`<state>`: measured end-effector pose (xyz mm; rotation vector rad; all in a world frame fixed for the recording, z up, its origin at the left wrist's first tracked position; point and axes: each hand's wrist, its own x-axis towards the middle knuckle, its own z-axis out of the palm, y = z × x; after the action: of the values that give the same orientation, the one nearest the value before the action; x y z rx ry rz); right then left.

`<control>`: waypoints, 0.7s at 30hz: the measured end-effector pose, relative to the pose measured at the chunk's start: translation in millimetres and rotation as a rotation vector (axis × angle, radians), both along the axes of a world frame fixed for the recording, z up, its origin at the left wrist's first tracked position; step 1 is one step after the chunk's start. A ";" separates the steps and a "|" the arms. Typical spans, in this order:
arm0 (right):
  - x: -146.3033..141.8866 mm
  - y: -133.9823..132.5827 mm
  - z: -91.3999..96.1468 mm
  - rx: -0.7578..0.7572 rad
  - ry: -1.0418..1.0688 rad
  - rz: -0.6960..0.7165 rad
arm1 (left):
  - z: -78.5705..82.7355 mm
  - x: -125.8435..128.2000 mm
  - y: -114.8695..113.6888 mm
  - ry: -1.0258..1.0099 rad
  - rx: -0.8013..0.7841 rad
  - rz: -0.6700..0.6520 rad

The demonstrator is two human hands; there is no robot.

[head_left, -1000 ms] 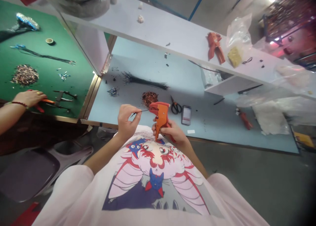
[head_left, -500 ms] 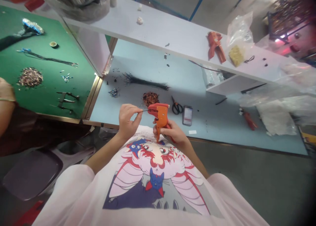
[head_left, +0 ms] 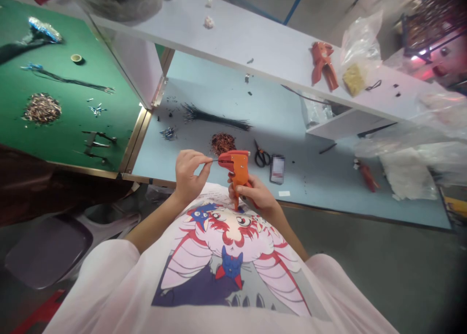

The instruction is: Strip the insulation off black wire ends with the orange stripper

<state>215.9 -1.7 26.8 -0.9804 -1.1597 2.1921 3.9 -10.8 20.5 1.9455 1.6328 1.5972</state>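
Between thumb and forefinger, my left hand (head_left: 190,176) pinches a thin dark wire (head_left: 214,160). The wire's right end sits at the jaws of an orange and red wire stripper (head_left: 240,168). My right hand (head_left: 255,193) is wrapped round the stripper's handles, which point down towards the printed shirt. Just behind the tool lies a heap of copper-coloured wire scraps (head_left: 223,143). Further back, a bundle of dark wires (head_left: 217,117) stretches across the blue bench. Small blue-tipped pieces (head_left: 168,133) lie at its left.
Black scissors (head_left: 261,155) and a phone (head_left: 278,169) lie right of my hands. Another red stripper (head_left: 324,66) rests on the white shelf (head_left: 255,44); a red-handled tool (head_left: 367,175) lies by plastic bags. A green bench (head_left: 73,139) with a scrap heap (head_left: 42,108) adjoins left, above a stool (head_left: 49,251).
The stripper's handles look slightly closer together, and the tool sits a little further right. The co-worker's arm at the left edge has gone out of view. The camera has shifted slightly.
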 end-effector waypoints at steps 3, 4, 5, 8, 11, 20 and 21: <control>-0.8 0.4 -1.2 0.035 -0.022 0.029 | 1.0 -0.4 -0.4 0.012 -0.018 -0.001; -1.2 0.5 -2.1 0.048 -0.025 0.038 | 1.2 -0.6 -0.5 0.018 -0.028 -0.004; -1.6 0.6 -3.2 0.059 -0.023 0.045 | 1.3 -0.7 -0.6 0.022 -0.037 -0.008; -3.7 0.1 -6.4 0.061 0.001 0.047 | 1.3 -1.2 -0.4 0.037 -0.077 -0.028; -6.7 -1.5 -6.3 0.032 0.008 0.044 | 0.8 -1.5 -0.3 0.051 -0.134 -0.036; -9.6 -2.5 -3.6 -0.052 0.082 0.010 | -1.4 -0.8 -1.5 -0.009 -0.160 -0.036; -8.1 -2.1 -3.9 -0.036 0.089 0.026 | -1.5 -1.1 -1.9 -0.025 -0.166 -0.034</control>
<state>207.8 -3.9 22.9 -0.8769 -1.1021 2.2600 2.8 -12.7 19.0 1.8532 1.6561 1.4190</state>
